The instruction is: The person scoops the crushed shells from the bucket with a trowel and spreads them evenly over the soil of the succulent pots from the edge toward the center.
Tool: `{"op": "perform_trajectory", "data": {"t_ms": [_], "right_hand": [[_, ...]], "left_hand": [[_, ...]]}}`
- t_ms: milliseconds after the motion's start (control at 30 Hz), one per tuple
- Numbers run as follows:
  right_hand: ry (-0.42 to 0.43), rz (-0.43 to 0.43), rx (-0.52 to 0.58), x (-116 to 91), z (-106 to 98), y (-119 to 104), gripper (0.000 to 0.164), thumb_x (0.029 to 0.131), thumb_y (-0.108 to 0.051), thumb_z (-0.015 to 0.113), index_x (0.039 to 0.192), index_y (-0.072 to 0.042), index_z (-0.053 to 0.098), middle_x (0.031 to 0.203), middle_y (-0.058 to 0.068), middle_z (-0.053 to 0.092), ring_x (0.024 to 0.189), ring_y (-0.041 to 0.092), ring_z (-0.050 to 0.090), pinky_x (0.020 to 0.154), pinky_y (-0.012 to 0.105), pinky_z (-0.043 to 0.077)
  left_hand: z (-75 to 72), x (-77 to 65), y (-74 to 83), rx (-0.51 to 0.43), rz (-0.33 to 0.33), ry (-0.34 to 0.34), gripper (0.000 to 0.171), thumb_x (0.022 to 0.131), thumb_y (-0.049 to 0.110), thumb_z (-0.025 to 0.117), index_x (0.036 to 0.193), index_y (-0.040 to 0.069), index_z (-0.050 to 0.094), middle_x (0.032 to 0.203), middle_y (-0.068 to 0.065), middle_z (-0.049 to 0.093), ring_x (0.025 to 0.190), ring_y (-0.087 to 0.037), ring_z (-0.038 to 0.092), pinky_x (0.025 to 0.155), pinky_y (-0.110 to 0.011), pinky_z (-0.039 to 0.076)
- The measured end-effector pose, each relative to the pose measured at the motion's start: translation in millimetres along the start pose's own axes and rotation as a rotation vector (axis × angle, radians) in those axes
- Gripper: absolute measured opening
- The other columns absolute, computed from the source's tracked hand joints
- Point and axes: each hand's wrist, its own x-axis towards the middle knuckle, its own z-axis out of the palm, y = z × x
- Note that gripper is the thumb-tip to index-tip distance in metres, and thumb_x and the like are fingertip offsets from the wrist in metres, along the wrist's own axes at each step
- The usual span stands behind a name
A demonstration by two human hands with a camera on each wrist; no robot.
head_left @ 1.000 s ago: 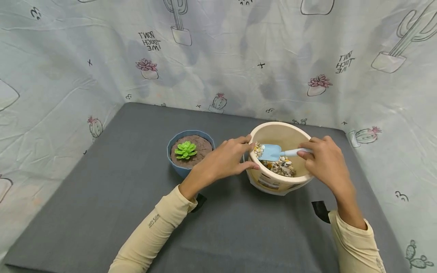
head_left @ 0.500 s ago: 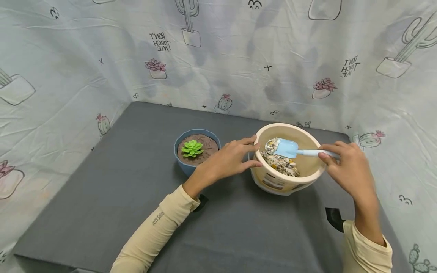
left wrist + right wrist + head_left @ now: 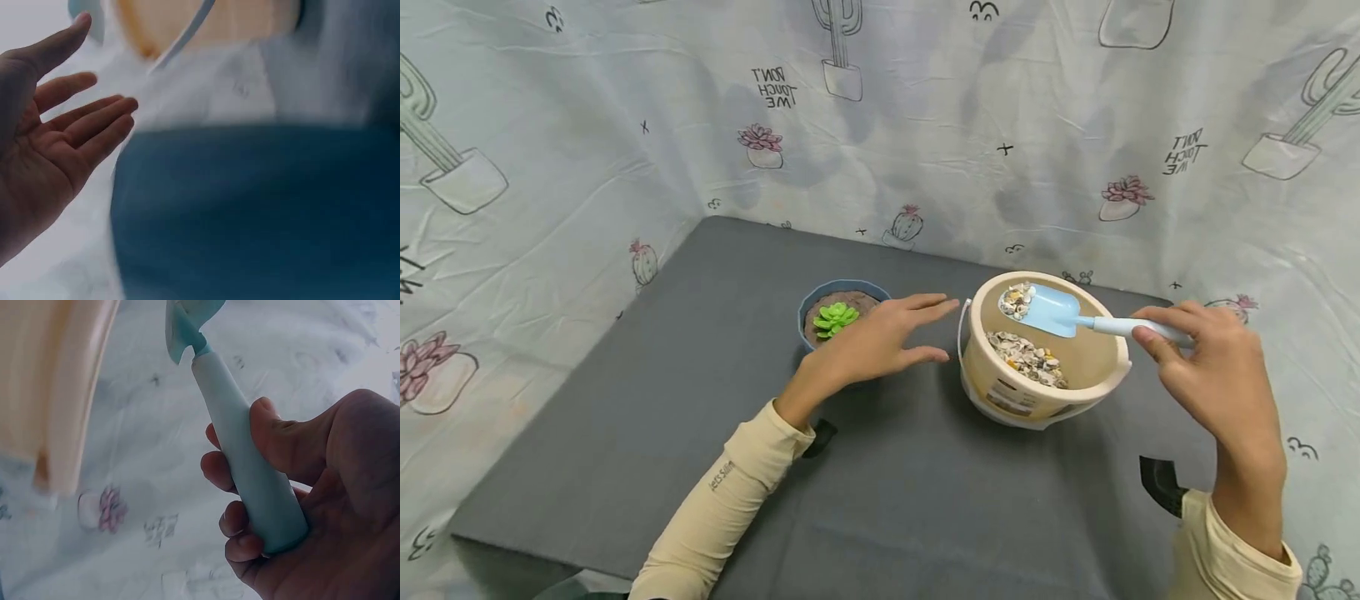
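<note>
My right hand (image 3: 1217, 367) grips the white handle of a light blue trowel (image 3: 1054, 312), its fingers wrapped round the handle in the right wrist view. At the trowel's tip lies a small heap of pebbles (image 3: 1017, 301). The blade is over a cream bucket (image 3: 992, 367), which holds more mixed pebbles (image 3: 1028, 360) at its bottom. Fingers extended and thumb apart, my left hand (image 3: 868, 342) is in the air just left of the bucket, holding nothing. Behind it, partly hidden, is a blue pot (image 3: 806, 307) of brown soil with a green succulent (image 3: 835, 319).
A grey-covered table (image 3: 647, 400) bears the pot and the bucket. The bucket's white bail handle (image 3: 960, 333) stands out at its left side. A pale curtain (image 3: 940, 100) printed with cacti hangs at the back and both sides.
My right hand has drawn the trowel with its pebbles up and to the right, off the bucket's left inner side. My left hand has let go of the bucket's rim and moved left.
</note>
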Motion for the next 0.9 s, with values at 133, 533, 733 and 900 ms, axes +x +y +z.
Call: {"op": "perform_trajectory", "data": {"t_ms": [133,533,733,900], "right_hand": [[0.015,-0.071,0.060,7,13,-22,0.021,0.086,0.007,0.079,0.106,0.004,0.080,0.094,0.007,0.074,0.089,-0.010,0.037,0.072,0.023,0.029],[-0.108,-0.262,0.193,34,88,-90,0.013,0.090,0.001,0.078,0.103,0.000,0.080,0.089,0.012,0.073,0.082,0.018,0.044,0.073,0.027,0.030],[-0.227,-0.359,0.148,53,127,-122,0.010,0.092,-0.002,0.076,0.101,0.000,0.080,0.090,0.013,0.073,0.078,0.026,0.042,0.073,0.034,0.031],[-0.258,-0.469,0.028,69,141,-153,0.012,0.093,-0.006,0.076,0.102,0.000,0.081,0.092,0.014,0.073,0.077,0.031,0.045,0.072,0.039,0.037]], "left_hand": [[-31.9,-38.3,-21.7,-0.009,-0.072,0.082,0.069,0.099,0.038,0.072,0.159,0.014,0.047,0.163,-0.012,0.048,0.134,-0.027,0.064,0.114,-0.047,0.051],[-44.1,-97.5,-95.1,-0.123,-0.263,-0.018,0.120,0.080,0.041,0.090,0.169,0.013,0.016,0.174,-0.015,0.026,0.160,-0.038,0.030,0.125,-0.059,0.035],[-43.8,-94.1,-95.0,-0.161,-0.291,0.010,0.132,0.075,0.044,0.093,0.170,0.018,0.006,0.174,-0.013,0.024,0.147,-0.036,0.050,0.123,-0.056,0.040],[-47.7,-99.5,-96.5,-0.176,-0.333,0.017,0.137,0.073,0.046,0.094,0.170,0.023,0.000,0.173,-0.014,0.027,0.144,-0.033,0.053,0.122,-0.053,0.042]]}}
